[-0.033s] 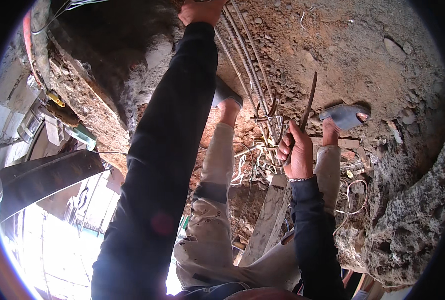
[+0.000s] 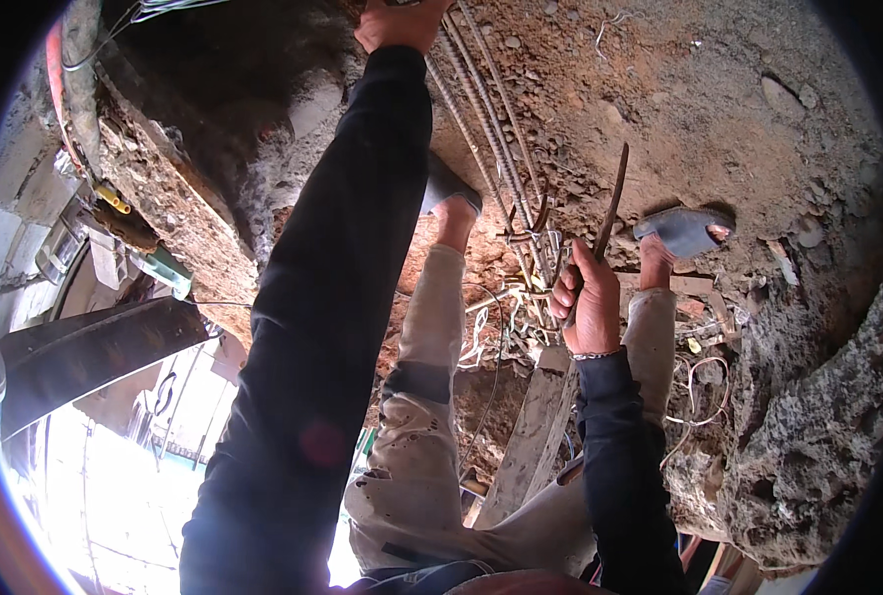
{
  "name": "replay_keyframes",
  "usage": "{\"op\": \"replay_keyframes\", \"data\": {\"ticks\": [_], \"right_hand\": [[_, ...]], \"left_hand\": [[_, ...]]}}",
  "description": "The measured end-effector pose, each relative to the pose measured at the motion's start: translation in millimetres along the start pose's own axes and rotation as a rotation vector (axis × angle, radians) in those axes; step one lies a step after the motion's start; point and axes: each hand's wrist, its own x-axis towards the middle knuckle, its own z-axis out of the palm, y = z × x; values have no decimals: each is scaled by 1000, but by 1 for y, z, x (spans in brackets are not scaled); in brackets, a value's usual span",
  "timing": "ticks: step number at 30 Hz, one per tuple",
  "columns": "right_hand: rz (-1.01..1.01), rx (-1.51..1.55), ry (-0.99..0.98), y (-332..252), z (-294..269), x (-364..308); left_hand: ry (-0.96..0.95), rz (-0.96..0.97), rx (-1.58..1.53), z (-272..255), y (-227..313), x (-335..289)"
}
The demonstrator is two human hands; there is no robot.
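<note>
My left hand is stretched far ahead to the top edge, closed at the upper end of several ribbed steel reinforcing bars. The picture's edge cuts off its fingers, so what they grip is hidden. A dark, slender metal bar with a tapering tip stands in my right hand, fingers wrapped round its lower part. This hand is just right of the bars' near end, where crosswise steel ties and pale strands bunch together.
My sandalled feet straddle the bars on rubble-strewn earth. Between my legs lies a wooden plank. Rough rock rises at the right, with a looped wire beside it. A broken concrete edge and a dark curved sheet are at left.
</note>
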Motion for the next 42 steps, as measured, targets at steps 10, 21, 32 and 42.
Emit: {"op": "replay_keyframes", "data": {"ticks": [10,21,32,42], "right_hand": [[-728,-1438,101,-27,1,36],[-1066,-1906,-127,-200,118,117],[-1029,-2063,-210,-222,131,111],[-732,-2196,-355,-215,197,146]], "left_hand": [[-447,38,-923,49,-95,31],[-53,-131,-1429,128,-94,37],[-500,-227,-1517,114,-68,26],[-461,45,-1915,155,-79,28]]}}
